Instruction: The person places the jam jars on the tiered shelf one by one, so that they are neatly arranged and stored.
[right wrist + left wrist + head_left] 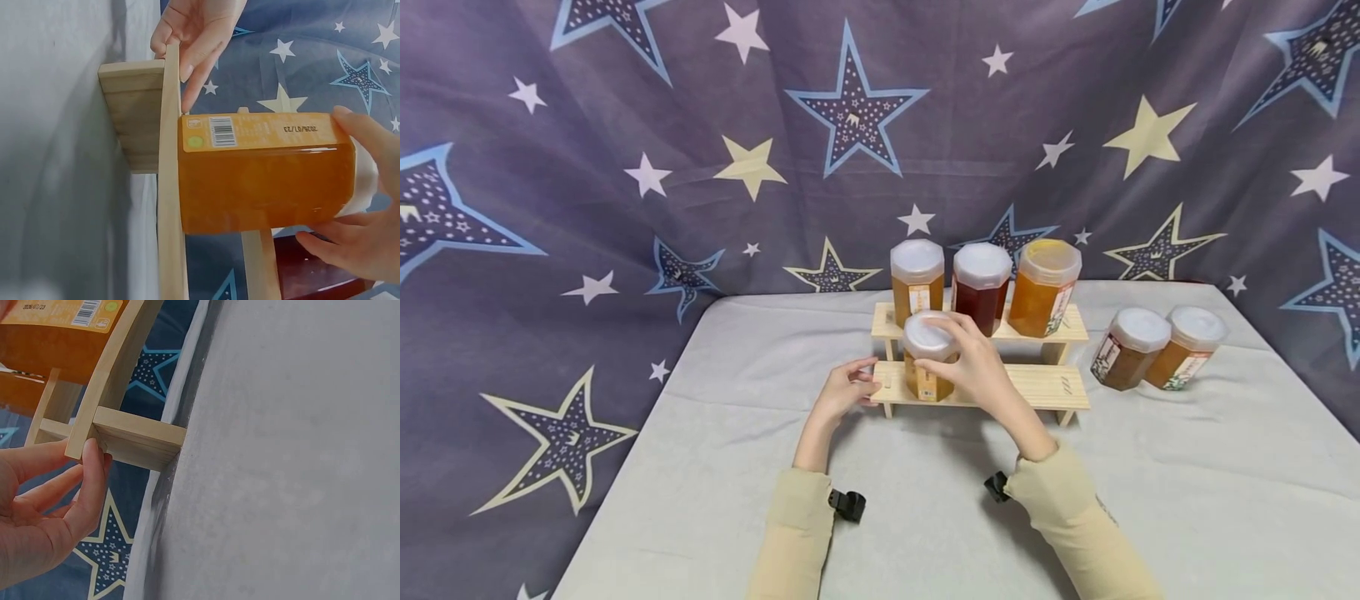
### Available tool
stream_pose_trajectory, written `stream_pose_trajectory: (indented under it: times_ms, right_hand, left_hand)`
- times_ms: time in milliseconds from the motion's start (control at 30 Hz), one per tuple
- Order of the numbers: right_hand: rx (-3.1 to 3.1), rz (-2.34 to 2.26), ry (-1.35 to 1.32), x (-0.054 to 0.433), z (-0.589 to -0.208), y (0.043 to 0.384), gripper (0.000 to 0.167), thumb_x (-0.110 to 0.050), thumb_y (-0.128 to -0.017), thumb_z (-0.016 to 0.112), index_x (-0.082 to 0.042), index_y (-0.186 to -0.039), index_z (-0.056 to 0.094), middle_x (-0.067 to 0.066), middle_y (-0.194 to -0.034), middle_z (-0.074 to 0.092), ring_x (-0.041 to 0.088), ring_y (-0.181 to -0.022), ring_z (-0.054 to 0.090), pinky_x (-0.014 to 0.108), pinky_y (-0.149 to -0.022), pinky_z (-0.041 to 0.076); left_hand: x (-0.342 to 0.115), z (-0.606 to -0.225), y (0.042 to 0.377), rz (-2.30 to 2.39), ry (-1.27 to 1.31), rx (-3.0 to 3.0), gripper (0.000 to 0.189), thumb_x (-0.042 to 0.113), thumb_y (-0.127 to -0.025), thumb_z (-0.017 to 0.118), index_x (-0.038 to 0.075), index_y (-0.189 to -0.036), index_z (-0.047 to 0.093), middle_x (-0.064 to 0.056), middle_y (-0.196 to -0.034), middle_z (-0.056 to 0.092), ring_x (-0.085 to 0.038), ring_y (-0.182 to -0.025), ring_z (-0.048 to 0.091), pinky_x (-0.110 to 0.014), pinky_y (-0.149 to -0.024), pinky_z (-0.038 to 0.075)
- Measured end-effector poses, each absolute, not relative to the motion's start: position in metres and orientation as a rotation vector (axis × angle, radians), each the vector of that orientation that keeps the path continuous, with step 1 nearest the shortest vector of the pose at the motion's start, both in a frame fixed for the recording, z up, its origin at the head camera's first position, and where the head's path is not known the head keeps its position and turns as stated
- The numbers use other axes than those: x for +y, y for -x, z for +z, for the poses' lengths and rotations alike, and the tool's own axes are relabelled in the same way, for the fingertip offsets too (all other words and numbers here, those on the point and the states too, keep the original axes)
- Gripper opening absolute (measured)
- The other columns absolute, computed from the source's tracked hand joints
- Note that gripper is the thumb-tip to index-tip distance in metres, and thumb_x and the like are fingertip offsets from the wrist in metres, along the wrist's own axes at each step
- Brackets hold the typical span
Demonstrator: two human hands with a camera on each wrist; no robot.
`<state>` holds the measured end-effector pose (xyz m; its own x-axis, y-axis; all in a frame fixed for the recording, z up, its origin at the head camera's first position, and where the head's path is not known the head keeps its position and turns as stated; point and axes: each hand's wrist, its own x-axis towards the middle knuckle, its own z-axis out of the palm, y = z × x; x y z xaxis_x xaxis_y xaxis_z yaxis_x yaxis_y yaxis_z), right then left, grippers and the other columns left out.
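A two-tier wooden shelf [1011, 379] stands on the cloth. At the left end of its lower board, my left hand [844, 390] pinches the wood between thumb and fingers, seen close in the left wrist view. My right hand [973, 358] grips an amber honey jar [269, 181] from above, around its white lid [927, 333]. The jar is upright, with its base against the lower board near the left end. Behind it on the upper board are a light amber jar [917, 292], a dark red jar [977, 304] and an orange jar [1043, 300].
To the right of the shelf, a dark brown jar [1126, 354] and an amber jar [1183, 354] stand side by side on the pale cloth [737, 358]. A star-patterned curtain [700, 100] hangs behind the table.
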<state>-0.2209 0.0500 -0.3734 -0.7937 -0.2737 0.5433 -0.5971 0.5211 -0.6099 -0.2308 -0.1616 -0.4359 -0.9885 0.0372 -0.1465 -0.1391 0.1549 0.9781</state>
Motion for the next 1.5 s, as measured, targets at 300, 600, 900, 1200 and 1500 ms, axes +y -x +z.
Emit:
stream_pose_trajectory:
  times_ms: [300,600,900,1200,1500]
  right_hand:
    - [-2.336,1.136,-0.757,0.066,-0.371,0.217,0.046,-0.013,-0.068,0.076,-0.004,-0.110,0.059,0.016,-0.111,0.052,0.028,-0.098,0.053,0.042,-0.084,0.050]
    - [-2.299,1.155,-0.789,0.087,-0.368,0.212,0.040,-0.007,-0.069,0.074,-0.002,-0.106,0.061,0.012,-0.108,0.055,0.025,-0.098,0.053,0.039,-0.084,0.050]
    - [-2.245,1.091,-0.762,0.115,-0.369,0.211,0.040,-0.003,-0.065,0.076,-0.002,-0.103,0.063,0.012,-0.105,0.057,0.025,-0.096,0.055,0.039,-0.083,0.049]
    - [-2.282,1.055,-0.698,0.141,-0.372,0.211,0.039,-0.002,-0.066,0.075,-0.001,-0.103,0.063,0.011,-0.103,0.058,0.024,-0.097,0.054,0.031,-0.085,0.047]
    - [-2.254,0.965,-0.610,0.171,-0.373,0.212,0.038,0.001,-0.063,0.075,0.000,-0.100,0.063,0.013,-0.097,0.060,0.027,-0.091,0.055,0.019,-0.082,0.043]
  left_hand:
    - [-0.162,-0.435,0.231,1.968,0.082,2.264,0.049,-0.012,-0.076,0.057,-0.007,-0.123,0.047,-0.011,-0.081,0.050,-0.011,-0.054,0.054,-0.031,-0.058,0.058]
    - [-0.162,-0.436,0.231,1.968,0.080,2.265,0.048,-0.013,-0.075,0.057,-0.006,-0.122,0.048,-0.011,-0.080,0.051,-0.011,-0.056,0.053,-0.031,-0.056,0.058]
    - [-0.161,-0.437,0.231,1.959,0.090,2.278,0.048,-0.012,-0.075,0.058,-0.006,-0.122,0.049,-0.010,-0.080,0.050,-0.010,-0.054,0.053,-0.032,-0.057,0.058]
    - [-0.162,-0.437,0.232,1.974,0.082,2.264,0.048,-0.012,-0.076,0.057,-0.006,-0.122,0.048,-0.010,-0.080,0.050,-0.010,-0.054,0.054,-0.030,-0.056,0.058]
    - [-0.162,-0.436,0.231,1.975,0.099,2.251,0.048,-0.012,-0.075,0.057,-0.006,-0.122,0.048,-0.008,-0.078,0.049,-0.011,-0.053,0.054,-0.029,-0.056,0.058]
